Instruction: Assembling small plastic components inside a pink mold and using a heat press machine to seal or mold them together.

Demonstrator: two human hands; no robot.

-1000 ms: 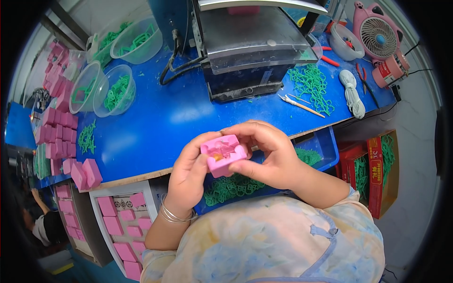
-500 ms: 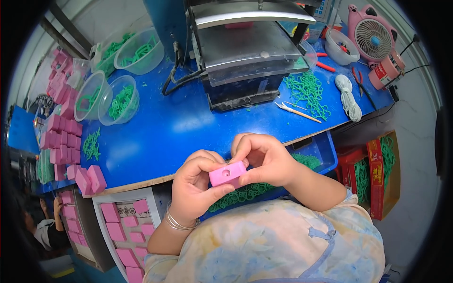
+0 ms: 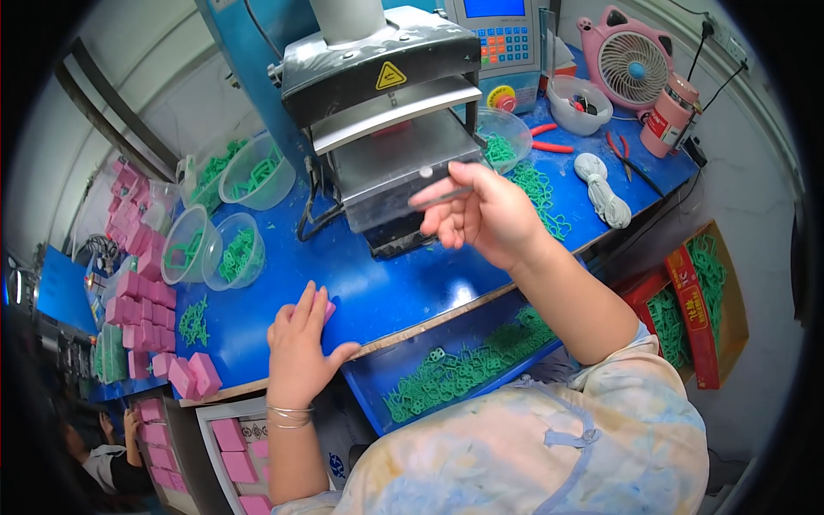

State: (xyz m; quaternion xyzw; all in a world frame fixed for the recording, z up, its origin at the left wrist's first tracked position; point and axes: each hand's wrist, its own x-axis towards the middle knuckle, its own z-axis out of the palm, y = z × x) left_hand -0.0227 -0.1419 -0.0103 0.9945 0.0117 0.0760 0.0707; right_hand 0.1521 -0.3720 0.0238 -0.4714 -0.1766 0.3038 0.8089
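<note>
Pink block (image 3: 330, 312) lies partly beneath our left hand (image 3: 300, 354), spread rather than clasping, near the front edge of the bench (image 3: 378, 300), presumably for steadiness; our loosely curled right hand (image 3: 489, 219) looks empty.

A single wide fisheye view looks from the person's head, on its left side, down and forward over the wearer's own patterned shirt (image 3: 498, 438) at the lower edge and onto the blue bench (image 3: 378, 296). The left grip (image 3: 300, 348) and right grip (image 3: 489, 210) fall at middle nearness, with the press (image 3: 352, 86) farther off at the top. The field reaches from a co-worker (image 3: 116, 468) at lower left to the pink fan (image 3: 635, 69) at upper right, straight edges bowing toward a dark round border.
</note>
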